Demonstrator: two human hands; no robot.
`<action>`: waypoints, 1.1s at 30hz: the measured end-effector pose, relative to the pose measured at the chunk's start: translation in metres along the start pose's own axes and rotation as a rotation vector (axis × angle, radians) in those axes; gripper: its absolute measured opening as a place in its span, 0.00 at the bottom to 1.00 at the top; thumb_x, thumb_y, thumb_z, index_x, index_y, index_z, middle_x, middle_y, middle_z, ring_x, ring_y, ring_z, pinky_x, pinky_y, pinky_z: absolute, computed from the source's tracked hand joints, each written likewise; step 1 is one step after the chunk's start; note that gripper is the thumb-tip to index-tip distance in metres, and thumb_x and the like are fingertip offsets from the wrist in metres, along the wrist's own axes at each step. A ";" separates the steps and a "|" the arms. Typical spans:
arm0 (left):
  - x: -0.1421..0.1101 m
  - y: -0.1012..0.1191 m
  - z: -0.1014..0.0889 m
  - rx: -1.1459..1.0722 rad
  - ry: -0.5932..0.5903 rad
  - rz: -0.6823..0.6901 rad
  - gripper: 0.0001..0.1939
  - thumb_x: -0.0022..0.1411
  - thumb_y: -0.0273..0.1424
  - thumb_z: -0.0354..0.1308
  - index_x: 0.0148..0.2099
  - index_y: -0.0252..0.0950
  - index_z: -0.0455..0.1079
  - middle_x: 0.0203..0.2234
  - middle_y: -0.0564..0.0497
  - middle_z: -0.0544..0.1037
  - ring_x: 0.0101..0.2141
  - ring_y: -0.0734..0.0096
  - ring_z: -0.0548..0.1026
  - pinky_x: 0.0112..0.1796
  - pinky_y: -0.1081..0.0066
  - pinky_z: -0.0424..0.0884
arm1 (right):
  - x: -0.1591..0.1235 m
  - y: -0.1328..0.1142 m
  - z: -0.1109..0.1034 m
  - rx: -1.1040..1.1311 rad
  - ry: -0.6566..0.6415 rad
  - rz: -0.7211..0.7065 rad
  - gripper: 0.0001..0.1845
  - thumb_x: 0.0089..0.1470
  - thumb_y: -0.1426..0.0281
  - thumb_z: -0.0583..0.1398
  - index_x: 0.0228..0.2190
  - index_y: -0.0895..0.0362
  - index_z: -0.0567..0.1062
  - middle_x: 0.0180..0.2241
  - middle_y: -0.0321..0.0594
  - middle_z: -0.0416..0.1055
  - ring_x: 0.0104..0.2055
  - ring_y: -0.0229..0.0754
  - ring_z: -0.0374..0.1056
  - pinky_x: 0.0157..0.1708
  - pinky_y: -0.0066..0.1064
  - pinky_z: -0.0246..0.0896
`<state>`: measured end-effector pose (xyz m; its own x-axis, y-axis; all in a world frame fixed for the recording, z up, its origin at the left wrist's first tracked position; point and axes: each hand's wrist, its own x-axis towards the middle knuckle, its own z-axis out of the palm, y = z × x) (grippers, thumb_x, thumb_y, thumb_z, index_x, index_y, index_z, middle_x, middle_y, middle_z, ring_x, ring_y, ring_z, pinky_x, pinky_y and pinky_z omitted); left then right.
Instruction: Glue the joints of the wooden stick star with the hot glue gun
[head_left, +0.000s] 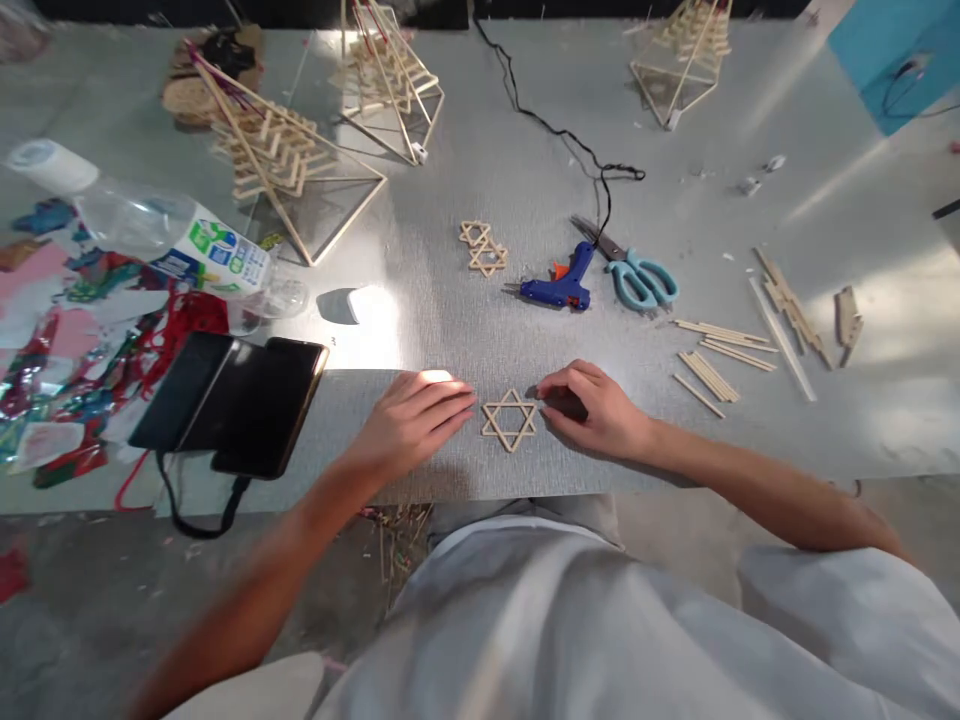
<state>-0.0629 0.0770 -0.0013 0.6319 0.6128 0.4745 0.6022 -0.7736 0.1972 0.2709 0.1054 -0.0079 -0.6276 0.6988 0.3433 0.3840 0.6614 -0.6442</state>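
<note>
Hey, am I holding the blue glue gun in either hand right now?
No, the glue gun lies on the table beside the scissors, beyond the left hand and right hand.

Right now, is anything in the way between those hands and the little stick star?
Nothing visible is. The six-pointed stick star lies between the left hand and the right hand, close to both; the blue glue gun lies beyond, outside those gaps.

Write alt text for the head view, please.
A person's left hand and right hand flank a six-pointed stick star on a gray table; a glue gun and scissors lie beyond, loose sticks to the right.
</note>
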 end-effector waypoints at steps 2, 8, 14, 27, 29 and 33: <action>0.001 0.001 -0.003 0.020 -0.037 0.021 0.14 0.75 0.26 0.65 0.60 0.40 0.78 0.52 0.48 0.87 0.52 0.59 0.83 0.52 0.57 0.77 | -0.001 -0.003 0.001 -0.012 0.003 -0.007 0.09 0.70 0.69 0.63 0.51 0.51 0.72 0.43 0.42 0.82 0.44 0.47 0.75 0.46 0.42 0.73; 0.002 0.002 -0.005 -0.010 -0.063 0.001 0.15 0.73 0.26 0.68 0.59 0.39 0.78 0.51 0.48 0.87 0.53 0.59 0.82 0.54 0.57 0.78 | -0.002 -0.005 0.004 -0.002 0.018 -0.016 0.10 0.71 0.70 0.62 0.52 0.51 0.71 0.44 0.40 0.83 0.44 0.47 0.77 0.45 0.42 0.74; 0.002 0.003 -0.003 -0.027 -0.056 -0.036 0.17 0.73 0.26 0.68 0.61 0.40 0.77 0.50 0.48 0.87 0.53 0.58 0.82 0.53 0.57 0.78 | 0.000 -0.007 0.002 0.005 0.004 -0.013 0.12 0.71 0.71 0.63 0.53 0.51 0.71 0.44 0.41 0.83 0.45 0.47 0.77 0.45 0.41 0.75; 0.002 0.004 -0.001 0.016 -0.043 -0.052 0.17 0.73 0.27 0.68 0.62 0.42 0.77 0.48 0.50 0.88 0.52 0.59 0.83 0.54 0.58 0.79 | 0.001 -0.007 0.003 0.005 0.016 -0.032 0.11 0.71 0.71 0.64 0.52 0.50 0.71 0.43 0.39 0.83 0.44 0.46 0.77 0.44 0.41 0.74; 0.002 0.004 -0.001 0.003 -0.050 -0.065 0.18 0.74 0.28 0.67 0.63 0.44 0.77 0.49 0.51 0.88 0.52 0.59 0.83 0.54 0.58 0.79 | 0.001 -0.007 0.002 0.004 0.011 -0.033 0.11 0.71 0.71 0.63 0.53 0.50 0.72 0.43 0.40 0.83 0.44 0.47 0.77 0.44 0.41 0.74; 0.001 0.004 0.000 -0.005 -0.057 -0.086 0.20 0.74 0.29 0.66 0.65 0.45 0.76 0.49 0.51 0.88 0.53 0.59 0.82 0.55 0.58 0.78 | 0.001 -0.007 0.001 0.012 -0.002 -0.019 0.11 0.71 0.71 0.63 0.53 0.50 0.73 0.43 0.40 0.83 0.45 0.47 0.78 0.44 0.41 0.73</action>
<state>-0.0602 0.0748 -0.0002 0.6047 0.6853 0.4059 0.6533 -0.7183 0.2395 0.2670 0.1012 -0.0044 -0.6359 0.6856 0.3544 0.3641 0.6714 -0.6455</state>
